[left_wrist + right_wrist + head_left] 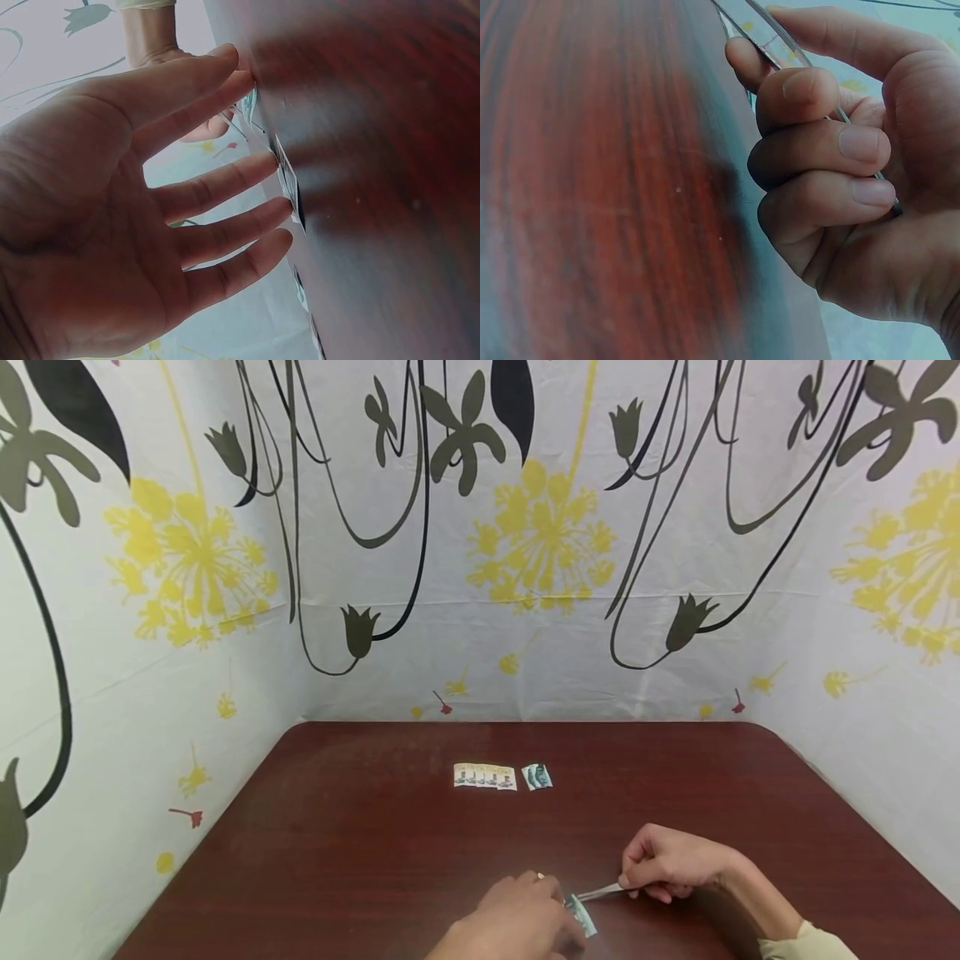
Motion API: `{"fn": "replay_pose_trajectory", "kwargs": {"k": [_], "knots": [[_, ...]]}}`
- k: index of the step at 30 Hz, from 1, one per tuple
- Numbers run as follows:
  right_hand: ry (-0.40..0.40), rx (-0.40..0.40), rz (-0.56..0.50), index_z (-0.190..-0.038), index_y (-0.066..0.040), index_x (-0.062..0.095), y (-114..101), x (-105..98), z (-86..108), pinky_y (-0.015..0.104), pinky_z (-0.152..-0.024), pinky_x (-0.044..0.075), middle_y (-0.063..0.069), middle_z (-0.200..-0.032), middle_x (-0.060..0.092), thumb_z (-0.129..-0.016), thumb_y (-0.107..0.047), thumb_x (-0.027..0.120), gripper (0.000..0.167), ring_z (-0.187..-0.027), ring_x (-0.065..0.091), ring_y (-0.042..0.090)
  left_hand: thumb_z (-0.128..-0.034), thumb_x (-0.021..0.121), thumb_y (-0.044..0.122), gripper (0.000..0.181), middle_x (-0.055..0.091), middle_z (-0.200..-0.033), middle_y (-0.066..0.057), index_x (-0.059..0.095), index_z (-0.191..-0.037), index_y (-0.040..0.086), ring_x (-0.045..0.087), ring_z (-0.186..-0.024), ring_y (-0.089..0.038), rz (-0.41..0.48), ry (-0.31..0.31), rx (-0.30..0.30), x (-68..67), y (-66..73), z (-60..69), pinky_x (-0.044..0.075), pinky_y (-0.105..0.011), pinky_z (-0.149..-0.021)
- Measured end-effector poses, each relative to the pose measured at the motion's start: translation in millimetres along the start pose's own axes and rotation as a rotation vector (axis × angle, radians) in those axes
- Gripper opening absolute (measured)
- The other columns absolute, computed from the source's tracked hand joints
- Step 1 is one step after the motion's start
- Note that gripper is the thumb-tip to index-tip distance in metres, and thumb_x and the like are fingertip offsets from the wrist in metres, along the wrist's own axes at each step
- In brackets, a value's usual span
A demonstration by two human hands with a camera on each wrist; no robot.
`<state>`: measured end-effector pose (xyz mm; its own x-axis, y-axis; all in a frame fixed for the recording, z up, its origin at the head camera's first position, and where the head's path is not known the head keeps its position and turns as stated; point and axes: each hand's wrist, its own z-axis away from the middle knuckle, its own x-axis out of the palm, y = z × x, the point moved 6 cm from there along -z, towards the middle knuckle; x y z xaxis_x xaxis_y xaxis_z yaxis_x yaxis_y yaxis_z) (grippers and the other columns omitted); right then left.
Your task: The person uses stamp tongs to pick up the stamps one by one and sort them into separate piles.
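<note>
My right hand [667, 864] holds a pair of metal tweezers [602, 892], also seen with curled fingers round the tweezers [847, 112] in the right wrist view. The tweezers' tips point left and reach a small teal stamp-like paper [581, 917]. Beside that paper, my left hand [517, 918] lies low over the table. The left wrist view shows its fingers spread and nearly straight, fingertips at the tabletop. A teal paper [250, 105] is by the index fingertip, and another flat paper piece [288, 180] lies at the middle and ring fingertips.
Farther back on the dark red-brown table [360, 827] lies an overlapping row of several yellowish stamp-like papers [484, 777]. Right of it are overlapping teal ones [537, 777]. A white flower-patterned cloth [465, 652] encloses the table's back and sides.
</note>
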<state>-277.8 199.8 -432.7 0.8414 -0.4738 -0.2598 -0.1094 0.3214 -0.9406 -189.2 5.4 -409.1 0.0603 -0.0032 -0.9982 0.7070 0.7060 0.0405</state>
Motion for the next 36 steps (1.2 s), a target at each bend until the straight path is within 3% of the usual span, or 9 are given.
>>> {"fn": "replay_pose_trajectory", "kwargs": {"k": [8,24,28,33,36], "knots": [[-0.016,0.016,-0.010,-0.084,0.018,0.063,4,3,-0.6,0.017,-0.038,0.026,0.038,-0.059,0.033,-0.097,-0.009,0.067,0.030,-0.041,0.035,-0.003,-0.0867,0.083,0.042,0.030,0.063,-0.110,0.018,0.076,-0.114,0.054,0.054,-0.097,-0.003,0.002,0.011,-0.015,-0.9,0.9,1.2,0.044,-0.024,-0.073],[-0.045,-0.042,0.033,-0.086,0.014,0.065,3,6,-1.9,0.016,-0.039,0.030,0.038,-0.059,0.037,-0.100,-0.008,0.065,0.026,-0.042,0.038,-0.004,-0.0865,0.082,0.044,0.029,0.062,-0.106,0.017,0.075,-0.113,0.052,0.051,-0.096,-0.003,0.007,0.033,-0.015,-1.9,1.0,0.8,0.044,-0.025,-0.076],[-0.037,-0.042,0.029,-0.085,0.014,0.065,5,4,-0.8,0.016,-0.039,0.030,0.038,-0.059,0.036,-0.100,-0.008,0.065,0.026,-0.041,0.038,-0.004,-0.0878,0.081,0.049,0.031,0.064,-0.110,0.018,0.074,-0.118,0.049,0.054,-0.098,-0.003,-0.013,0.053,-0.058,-7.0,-2.6,-0.8,0.047,-0.026,-0.078],[-0.025,-0.039,0.022,-0.086,0.014,0.065,7,1,0.2,0.016,-0.039,0.029,0.038,-0.059,0.036,-0.100,-0.008,0.066,0.026,-0.042,0.038,-0.004,-0.0847,0.084,0.046,0.034,0.067,-0.108,0.014,0.075,-0.117,0.041,0.059,-0.096,-0.007,-0.015,0.147,-0.161,-14.6,-15.1,3.1,0.050,-0.028,-0.076],[-0.021,-0.033,0.015,-0.087,0.014,0.065,8,-1,1.3,0.016,-0.040,0.030,0.038,-0.059,0.035,-0.100,-0.008,0.065,0.026,-0.042,0.038,-0.004,-0.0837,0.084,0.043,0.034,0.067,-0.104,0.011,0.076,-0.116,0.034,0.060,-0.093,-0.010,0.005,0.159,-0.215,-14.4,-23.5,5.3,0.050,-0.030,-0.074]]}}
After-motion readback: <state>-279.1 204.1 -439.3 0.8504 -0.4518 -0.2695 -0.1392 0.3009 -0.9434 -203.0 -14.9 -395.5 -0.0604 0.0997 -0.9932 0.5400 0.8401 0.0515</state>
